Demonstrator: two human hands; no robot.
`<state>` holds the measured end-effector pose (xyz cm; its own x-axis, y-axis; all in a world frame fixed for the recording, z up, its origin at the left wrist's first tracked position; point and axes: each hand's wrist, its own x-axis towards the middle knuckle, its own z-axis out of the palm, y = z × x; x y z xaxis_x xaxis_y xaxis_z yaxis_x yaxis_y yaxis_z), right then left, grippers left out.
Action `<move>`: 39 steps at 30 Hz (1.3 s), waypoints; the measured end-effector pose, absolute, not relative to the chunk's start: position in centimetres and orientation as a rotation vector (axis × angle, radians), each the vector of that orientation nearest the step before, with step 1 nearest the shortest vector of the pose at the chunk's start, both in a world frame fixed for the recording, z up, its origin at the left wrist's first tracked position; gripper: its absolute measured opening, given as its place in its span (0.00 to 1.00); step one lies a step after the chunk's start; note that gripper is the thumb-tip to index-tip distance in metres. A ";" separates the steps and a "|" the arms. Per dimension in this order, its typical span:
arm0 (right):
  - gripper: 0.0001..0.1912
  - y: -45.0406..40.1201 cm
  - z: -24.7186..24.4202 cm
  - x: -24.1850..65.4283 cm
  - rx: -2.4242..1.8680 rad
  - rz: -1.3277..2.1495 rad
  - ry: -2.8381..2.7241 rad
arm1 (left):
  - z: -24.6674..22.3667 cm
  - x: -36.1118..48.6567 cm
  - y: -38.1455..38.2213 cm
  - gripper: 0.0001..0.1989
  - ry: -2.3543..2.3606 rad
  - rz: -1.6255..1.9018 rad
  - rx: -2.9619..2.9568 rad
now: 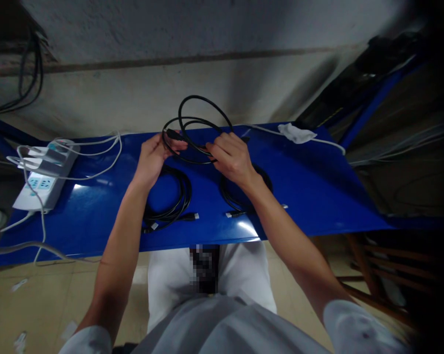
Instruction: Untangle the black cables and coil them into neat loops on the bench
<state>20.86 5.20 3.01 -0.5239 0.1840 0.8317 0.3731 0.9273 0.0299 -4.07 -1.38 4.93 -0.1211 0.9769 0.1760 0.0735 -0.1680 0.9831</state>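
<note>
A black cable (206,100) hangs in loose loops between my two hands, above the back part of the blue table. My left hand (156,153) holds it near a black connector, with its fingers curled round the loop's left side. On the right, my right hand (232,156) is closed on the gathered loops. Below my left hand a coiled black cable (187,194) lies on the table, its plug near the front edge. Another coiled black cable (227,193) lies partly hidden under my right wrist and forearm.
A white power strip (44,182) with plugged-in adapters and looping white cords stands on the left of the blue table (310,191). A white wrapped lump (296,133) on a cord lies at the back right. Behind is a wall; a wooden chair (369,275) stands lower right.
</note>
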 end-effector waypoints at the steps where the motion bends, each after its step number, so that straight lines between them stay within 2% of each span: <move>1: 0.17 4.8 3.1 20.7 -0.388 -0.259 -2.150 | 5.5 -4.2 -1.5 0.20 1.177 1.422 1.173; 6: 0.18 3.4 2.9 19.6 -0.344 -0.266 -2.255 | 8.1 -4.1 -2.7 0.37 0.935 1.396 0.789; 7: 0.19 3.2 2.8 19.3 -0.333 -0.259 -2.276 | 8.4 -3.8 -3.0 0.35 0.926 1.385 0.760; 11: 0.21 2.8 2.3 18.7 -0.334 -0.172 -2.363 | 8.3 -2.1 -3.5 0.16 0.969 1.402 0.699; 14: 0.19 2.8 1.8 18.4 -0.345 -0.099 -2.407 | 8.0 -1.5 -3.1 0.07 0.960 1.439 0.627; 16: 0.16 2.7 1.4 18.3 -0.327 -0.050 -2.403 | 8.1 -1.7 -2.8 0.09 0.952 1.469 0.576; 17: 0.18 2.7 1.2 18.2 -0.312 -0.015 -2.392 | 8.2 -1.9 -2.7 0.12 0.944 1.486 0.555; 19: 0.31 2.6 1.0 18.1 -0.283 0.070 -2.346 | 8.4 -2.5 -2.6 0.16 0.913 1.520 0.520; 21: 0.35 2.6 0.8 18.1 -0.271 0.151 -2.273 | 8.7 -2.9 -2.7 0.20 0.879 1.542 0.493; 25: 0.23 2.9 0.5 18.1 -0.293 0.246 -2.063 | 8.9 -3.3 -2.8 0.24 0.844 1.577 0.454; 33: 0.14 3.6 1.1 19.1 -0.516 0.369 -1.753 | 9.2 -4.3 -3.3 0.27 0.754 1.698 0.462; 36: 0.14 3.6 1.8 19.0 -0.573 0.348 -1.653 | 9.3 -5.1 -3.4 0.30 0.701 1.758 0.510; 39: 0.18 3.5 2.3 18.8 -0.625 0.395 -1.624 | 8.7 -6.2 -3.3 0.28 0.802 1.779 0.605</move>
